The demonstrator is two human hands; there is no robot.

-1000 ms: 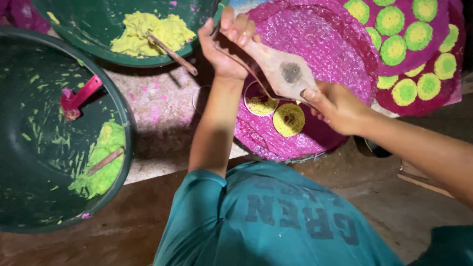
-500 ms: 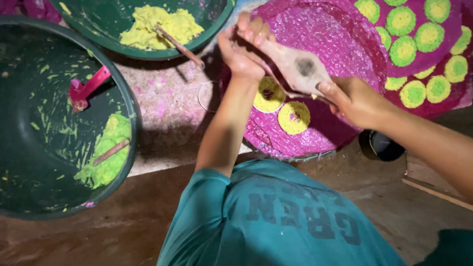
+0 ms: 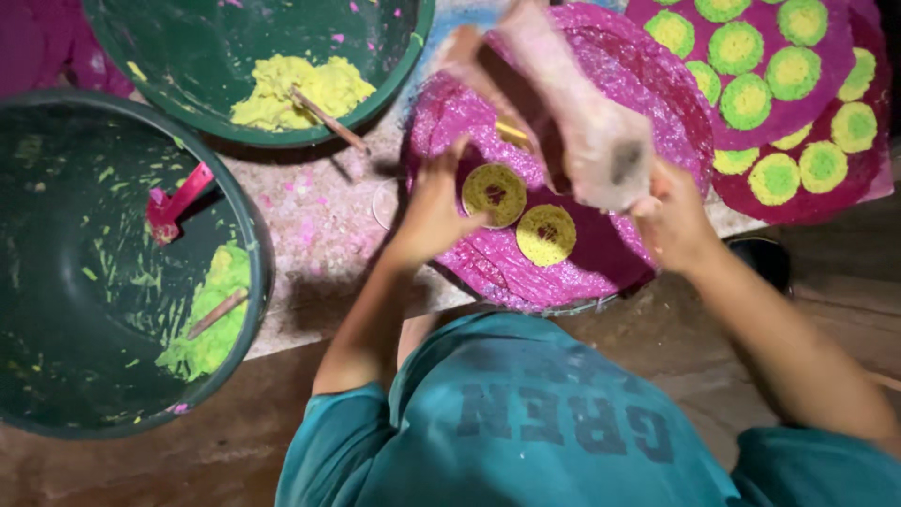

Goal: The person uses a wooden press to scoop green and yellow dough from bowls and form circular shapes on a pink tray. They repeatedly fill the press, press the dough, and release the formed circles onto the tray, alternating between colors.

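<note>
Two discs (image 3: 521, 211) lie on the near tray (image 3: 469, 113), between the hands; two basins (image 3: 253, 282) sit left, another tray (image 3: 845, 202) right, apparently overlapping.

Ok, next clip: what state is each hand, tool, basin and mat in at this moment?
left hand: open, fingers at the ringed disc
right hand: gripping the wooden paddle, raised and blurred
upper basin: holds yellow paste, stick in it
left basin: green paste, mostly scraped
pink mat: two discs on it

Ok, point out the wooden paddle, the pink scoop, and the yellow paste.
wooden paddle (image 3: 601, 150), head view, its broad blade.
pink scoop (image 3: 174, 202), head view, its handle.
yellow paste (image 3: 300, 89), head view, middle of the heap.
</note>
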